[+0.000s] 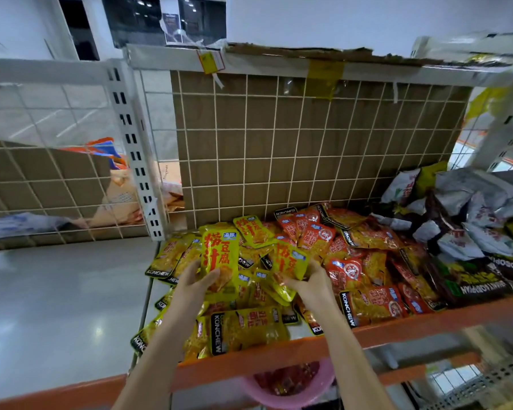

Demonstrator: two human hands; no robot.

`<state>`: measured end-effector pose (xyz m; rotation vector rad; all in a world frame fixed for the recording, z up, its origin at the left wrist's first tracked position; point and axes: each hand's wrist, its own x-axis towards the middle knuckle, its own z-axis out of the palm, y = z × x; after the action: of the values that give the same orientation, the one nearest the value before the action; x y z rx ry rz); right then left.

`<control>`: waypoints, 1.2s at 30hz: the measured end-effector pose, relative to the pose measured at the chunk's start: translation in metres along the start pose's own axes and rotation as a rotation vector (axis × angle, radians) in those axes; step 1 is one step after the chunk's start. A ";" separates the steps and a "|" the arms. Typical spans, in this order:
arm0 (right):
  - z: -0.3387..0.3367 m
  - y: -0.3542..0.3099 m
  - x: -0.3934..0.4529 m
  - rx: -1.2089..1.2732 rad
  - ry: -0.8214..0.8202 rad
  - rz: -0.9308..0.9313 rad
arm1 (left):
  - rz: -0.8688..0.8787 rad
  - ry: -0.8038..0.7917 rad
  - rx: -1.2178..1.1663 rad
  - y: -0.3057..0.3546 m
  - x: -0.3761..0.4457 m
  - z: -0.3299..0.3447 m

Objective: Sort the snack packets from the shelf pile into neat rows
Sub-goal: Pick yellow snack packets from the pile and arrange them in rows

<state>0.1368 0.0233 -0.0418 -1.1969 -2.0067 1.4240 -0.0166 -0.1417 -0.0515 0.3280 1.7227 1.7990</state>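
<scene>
White wire-backed shelf (397, 324), orange front lip, heaped with packets: yellow at left, red pile (365, 270) at right, grey bags far right. Left hand (197, 281) grips an upright yellow packet (219, 261), long axis vertical. Right hand (305, 281) pinches a second yellow packet (289, 266), tilted. Both hover above the yellow heap. Pink basket (288, 393) below holds red items.
</scene>
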 end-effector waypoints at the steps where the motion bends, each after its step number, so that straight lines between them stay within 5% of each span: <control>1: -0.001 0.003 -0.002 0.071 -0.035 0.027 | -0.006 -0.005 -0.014 0.000 -0.004 -0.001; 19: -0.009 0.027 -0.075 0.347 -0.459 -0.058 | 0.167 0.299 -0.088 -0.038 -0.120 -0.010; 25: 0.042 0.024 -0.107 0.413 -0.674 0.043 | 0.129 0.496 -0.098 -0.060 -0.171 -0.052; 36: 0.195 -0.041 -0.207 0.315 -1.071 -0.121 | 0.221 0.858 -0.160 -0.055 -0.288 -0.195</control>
<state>0.0925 -0.2606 -0.0520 -0.1093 -2.2143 2.5045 0.1104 -0.4702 -0.0600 -0.4063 2.1143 2.4358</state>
